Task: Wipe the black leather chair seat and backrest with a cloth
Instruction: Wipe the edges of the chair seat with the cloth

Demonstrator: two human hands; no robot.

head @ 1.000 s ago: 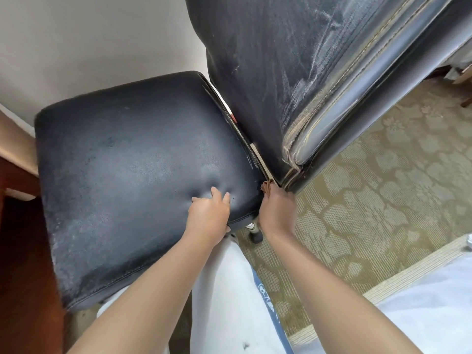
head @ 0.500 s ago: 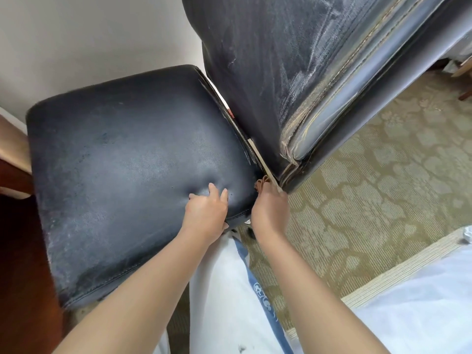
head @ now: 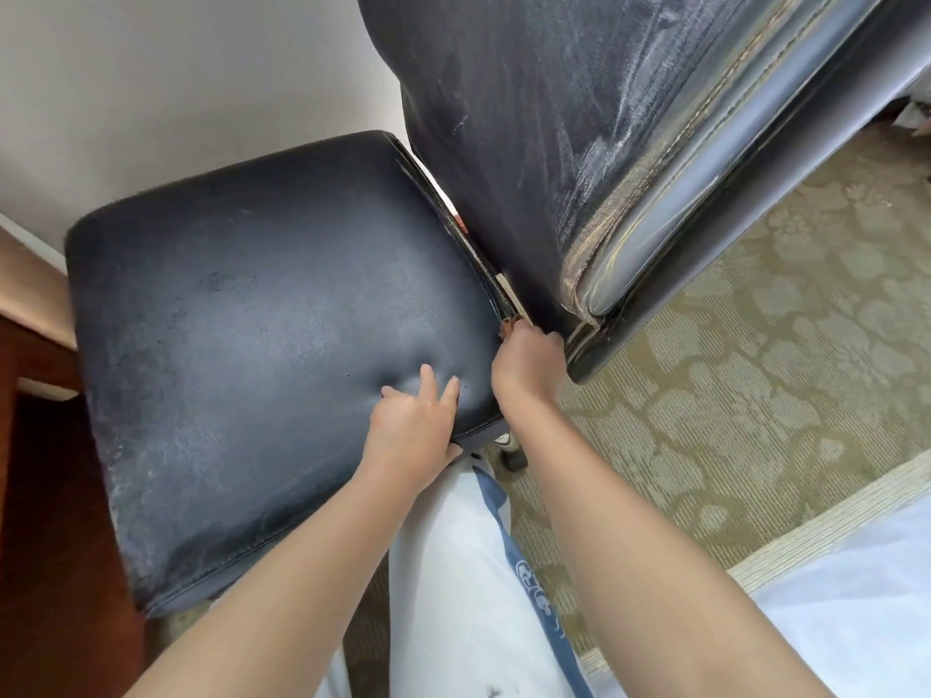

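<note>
The black leather chair seat (head: 262,355) fills the left of the view, dusty and scuffed along its near and left edges. The backrest (head: 504,143) rises at the upper right, streaked with pale marks. My left hand (head: 413,425) grips the seat's near right corner, with the fingers denting the cushion from above and the thumb under the edge. My right hand (head: 526,365) is curled at the gap between seat and backrest. It pinches a small brown bit of cloth (head: 506,327), most of which is hidden by the fingers.
A chair leg with a caster (head: 509,448) shows below the seat corner. Patterned green carpet (head: 730,395) lies to the right, a white bed edge (head: 856,596) at the lower right, dark wooden furniture (head: 45,496) on the left, and a pale wall (head: 176,93) behind. My white-clad leg (head: 453,596) is between my arms.
My right hand has crept up and left into the gap beside the backrest's lower corner. My left hand keeps its place on the seat corner. The camera has shifted slightly.
</note>
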